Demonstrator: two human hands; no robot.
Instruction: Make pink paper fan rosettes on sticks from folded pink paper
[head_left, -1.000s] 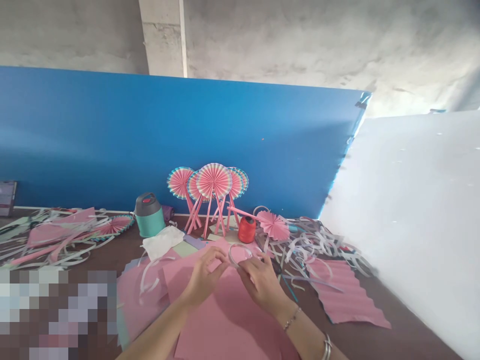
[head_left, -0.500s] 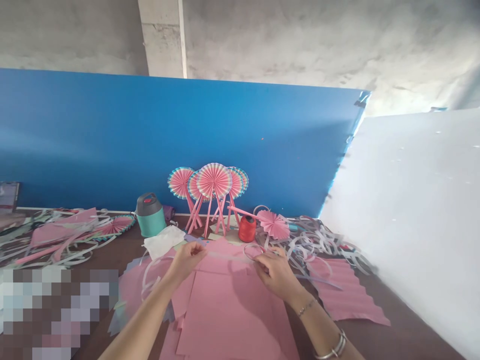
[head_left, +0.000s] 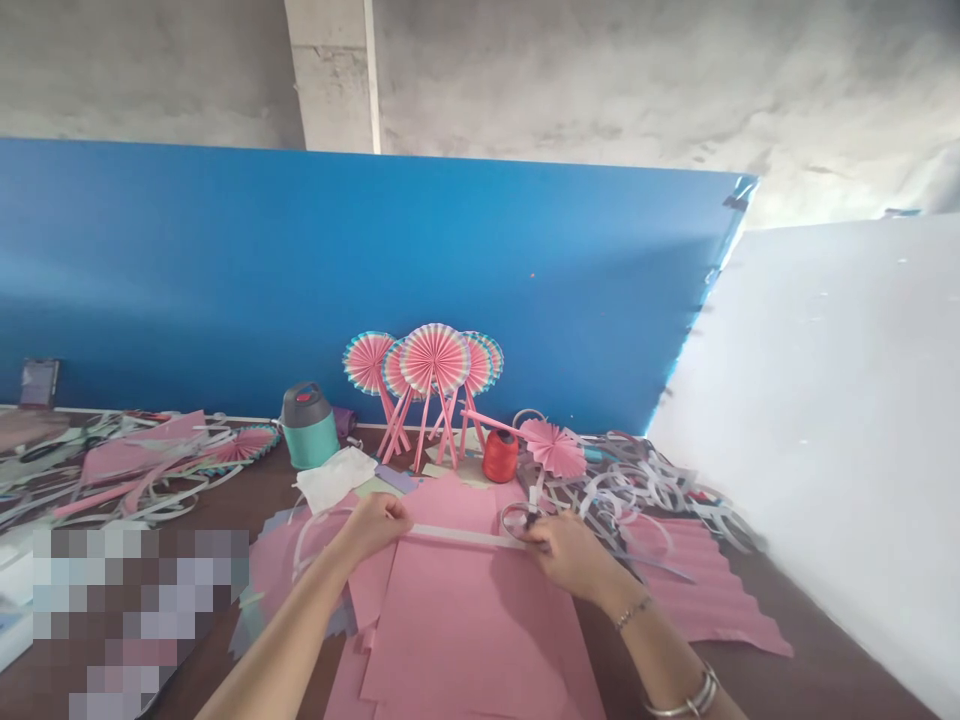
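Observation:
A white strip of tape [head_left: 469, 537] is stretched straight across the upper part of a stack of pink paper sheets [head_left: 480, 630]. My left hand [head_left: 377, 525] pinches the strip's left end, thumb and fingertips together. At the other end, my right hand [head_left: 571, 558] is closed round the tape roll [head_left: 514, 519], whose ring shows beyond the fingers. Whether the strip touches the paper or hangs just over it, I cannot tell.
Behind the paper stand several pink folded-paper fans [head_left: 435, 358], a red thread spool [head_left: 500, 456] and a teal lidded container [head_left: 310, 430]. Curled white strips [head_left: 637, 480] and a creased pink sheet [head_left: 705, 585] lie to the right. Paper scraps [head_left: 142, 450] are heaped at left.
The strip between my hands has come slightly nearer to me and shows whiter and more clearly. My right hand has shifted a little right and down with the roll. The view has turned slightly left.

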